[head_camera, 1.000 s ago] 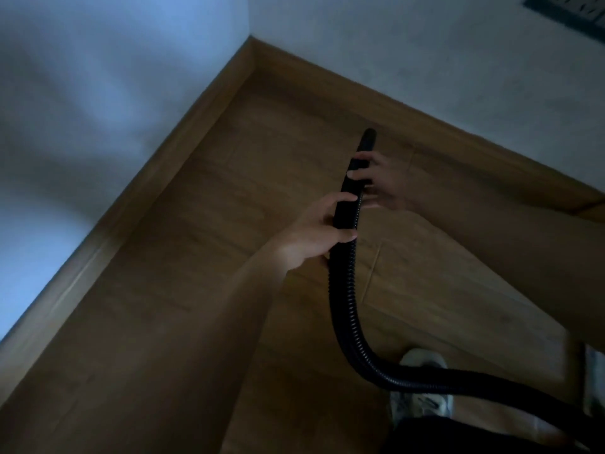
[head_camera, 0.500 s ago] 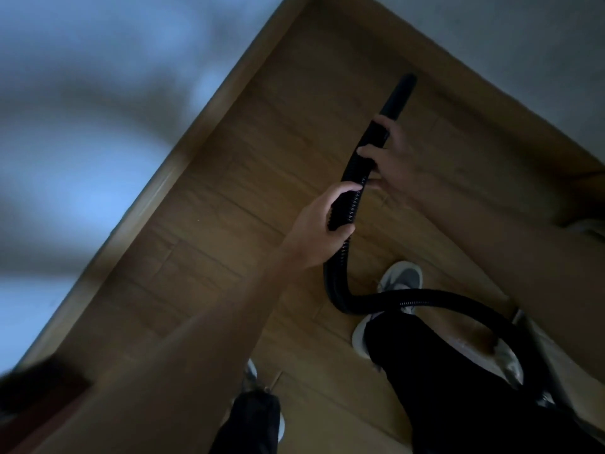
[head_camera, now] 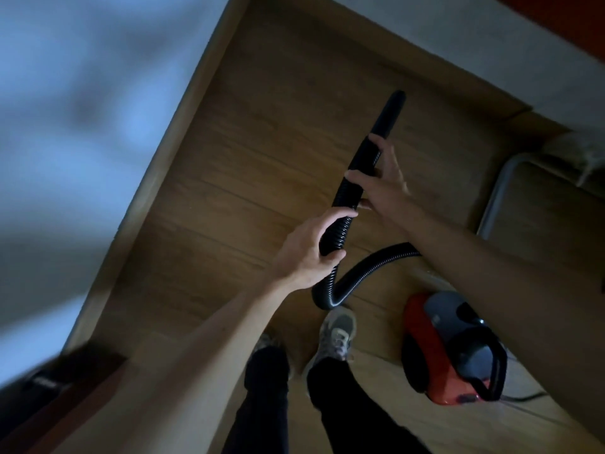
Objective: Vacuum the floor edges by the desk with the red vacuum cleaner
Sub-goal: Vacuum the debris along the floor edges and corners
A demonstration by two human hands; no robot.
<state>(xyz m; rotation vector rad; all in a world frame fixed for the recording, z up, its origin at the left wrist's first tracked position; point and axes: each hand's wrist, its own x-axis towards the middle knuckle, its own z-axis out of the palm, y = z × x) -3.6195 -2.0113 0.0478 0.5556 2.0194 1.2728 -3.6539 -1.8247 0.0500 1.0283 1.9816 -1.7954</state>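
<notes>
A black ribbed vacuum hose [head_camera: 363, 270] ends in a smooth black nozzle [head_camera: 389, 117] that points toward the far skirting board over the wooden floor. My left hand [head_camera: 307, 250] is wrapped around the ribbed hose just below the nozzle's collar. My right hand [head_camera: 384, 186] holds the nozzle tube higher up, fingers partly spread along it. The red vacuum cleaner [head_camera: 448, 348] with its grey top and black handle sits on the floor at the lower right, beside my right forearm. The hose loops back from my left hand toward it, passing under my right arm.
Wooden skirting boards [head_camera: 170, 152] run along two white walls that meet at the top. A metal chair or desk leg [head_camera: 501, 188] stands at the right. A dark wooden furniture corner [head_camera: 65, 388] is at the lower left. My feet in sneakers [head_camera: 337, 332] stand near the vacuum cleaner.
The view has tilted down and back, bringing the red vacuum cleaner and both feet into sight. Both hands keep their hold on the hose, and the nozzle has drawn away from the corner.
</notes>
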